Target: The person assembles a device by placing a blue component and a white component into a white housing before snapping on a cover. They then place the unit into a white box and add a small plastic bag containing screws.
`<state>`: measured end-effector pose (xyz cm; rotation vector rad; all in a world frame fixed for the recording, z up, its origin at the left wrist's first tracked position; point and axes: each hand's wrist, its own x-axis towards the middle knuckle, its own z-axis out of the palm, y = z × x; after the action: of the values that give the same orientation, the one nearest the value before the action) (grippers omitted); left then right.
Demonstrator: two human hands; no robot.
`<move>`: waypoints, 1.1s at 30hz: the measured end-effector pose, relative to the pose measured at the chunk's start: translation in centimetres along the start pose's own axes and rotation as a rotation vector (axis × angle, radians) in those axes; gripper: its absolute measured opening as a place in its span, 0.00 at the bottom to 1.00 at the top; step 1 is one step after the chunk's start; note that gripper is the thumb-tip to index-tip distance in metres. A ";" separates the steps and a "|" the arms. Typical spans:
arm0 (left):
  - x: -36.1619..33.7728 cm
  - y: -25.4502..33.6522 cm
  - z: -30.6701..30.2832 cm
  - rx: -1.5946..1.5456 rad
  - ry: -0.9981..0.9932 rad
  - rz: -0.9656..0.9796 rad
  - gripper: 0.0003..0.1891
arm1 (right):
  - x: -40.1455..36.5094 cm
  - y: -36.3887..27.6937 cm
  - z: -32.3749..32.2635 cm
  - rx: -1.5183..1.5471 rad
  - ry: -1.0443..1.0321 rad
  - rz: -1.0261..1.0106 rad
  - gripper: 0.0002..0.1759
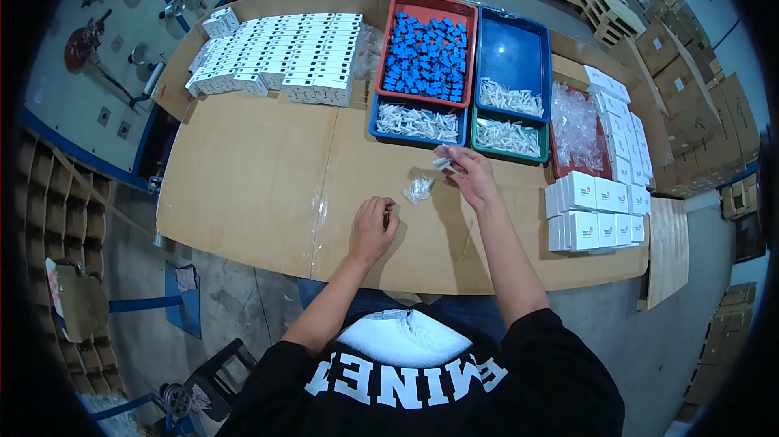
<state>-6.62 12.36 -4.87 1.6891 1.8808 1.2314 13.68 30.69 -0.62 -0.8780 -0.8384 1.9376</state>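
Note:
My right hand point(472, 176) is raised over the cardboard in front of the trays, its fingertips pinching small white plastic pieces point(442, 163). Curled up on the cardboard, my left hand point(374, 230) has its fingers closed; whether anything is inside is hidden. Between the two hands lies a small clear plastic bag point(419, 189) with white pieces in it. Just beyond my right hand, a blue tray point(381, 133) and a green tray point(497, 153) hold loose white plastic pieces like those in my fingers.
A red tray point(469, 72) of blue parts and a larger blue tray point(511, 39) stand behind. Clear bags point(576, 124) fill a red tray at right, beside stacked white boxes point(596, 214). Rows of white boxes point(300, 51) stand at back left. Cardboard point(243, 169) covers the table.

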 end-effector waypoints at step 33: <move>-0.1 0.3 -0.4 0.018 0.039 0.024 0.11 | 11.5 -8.0 1.8 -1.029 -0.077 0.068 0.15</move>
<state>-6.74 12.09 -4.46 1.7137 1.9045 1.2698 10.69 43.79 3.73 -1.4071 -1.9327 1.5287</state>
